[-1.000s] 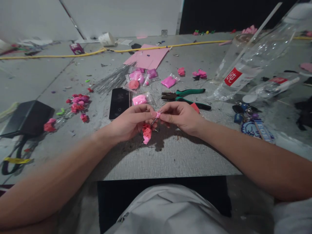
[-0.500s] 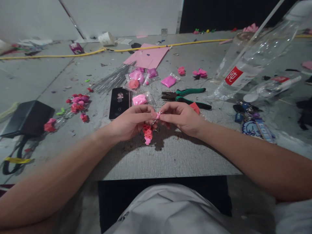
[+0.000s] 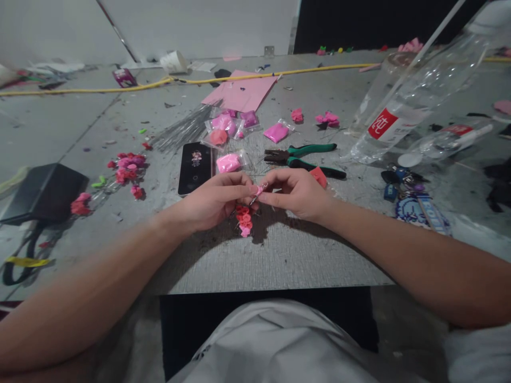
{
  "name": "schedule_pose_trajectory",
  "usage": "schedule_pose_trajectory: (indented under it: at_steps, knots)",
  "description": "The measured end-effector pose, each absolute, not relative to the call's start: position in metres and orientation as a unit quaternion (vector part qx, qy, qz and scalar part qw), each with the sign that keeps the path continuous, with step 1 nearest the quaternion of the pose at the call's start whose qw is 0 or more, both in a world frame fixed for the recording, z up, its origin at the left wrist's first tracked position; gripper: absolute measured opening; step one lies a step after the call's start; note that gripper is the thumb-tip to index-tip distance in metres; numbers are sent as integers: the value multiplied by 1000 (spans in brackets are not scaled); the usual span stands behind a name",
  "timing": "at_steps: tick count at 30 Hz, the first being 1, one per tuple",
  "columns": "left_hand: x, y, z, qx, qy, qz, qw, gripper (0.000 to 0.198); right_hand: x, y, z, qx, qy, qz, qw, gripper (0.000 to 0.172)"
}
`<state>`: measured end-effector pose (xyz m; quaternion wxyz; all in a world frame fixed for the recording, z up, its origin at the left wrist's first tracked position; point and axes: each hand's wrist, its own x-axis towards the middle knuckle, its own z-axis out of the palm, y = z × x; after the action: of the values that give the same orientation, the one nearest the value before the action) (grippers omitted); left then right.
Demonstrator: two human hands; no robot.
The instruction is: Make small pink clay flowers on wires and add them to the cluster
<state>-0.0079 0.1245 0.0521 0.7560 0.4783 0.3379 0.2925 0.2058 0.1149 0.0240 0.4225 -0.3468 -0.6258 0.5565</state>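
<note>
Near the middle of the table, my left hand [image 3: 217,199] pinches a small pink clay piece [image 3: 260,189] on a thin wire. My right hand [image 3: 293,194] is closed at the same piece from the other side, thumb and finger close to it. Below my left fingers hangs a cluster of red and pink clay shapes [image 3: 244,218] on wires, partly hidden by that hand. A phone [image 3: 195,167] lies behind my left hand, and a packet of pink clay [image 3: 229,163] sits beside it. Pliers with green and black handles [image 3: 303,157] lie behind my right hand.
Further back are more clay packets [image 3: 277,132], thin wires [image 3: 186,127] and pink paper [image 3: 241,91]. At left are finished-looking clay clusters [image 3: 128,167] and a black box-shaped object [image 3: 46,192]. Plastic bottles [image 3: 415,106] and blue trinkets [image 3: 417,207] stand or lie at right.
My right fingers have shifted slightly around the pink piece, which now sits a little more tilted. The hanging red and pink cluster has moved slightly right.
</note>
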Motion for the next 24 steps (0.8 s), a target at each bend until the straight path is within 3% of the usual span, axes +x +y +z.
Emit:
schedule_pose_trajectory:
  at_steps: [10, 24]
  knots:
    - [-7, 124, 51, 487, 348, 295, 745, 20, 206, 113, 26, -351, -644, 537, 418, 26]
    - [-6, 124, 49, 544, 371, 313, 684, 21, 205, 112, 36, -389, -614, 527, 440, 15]
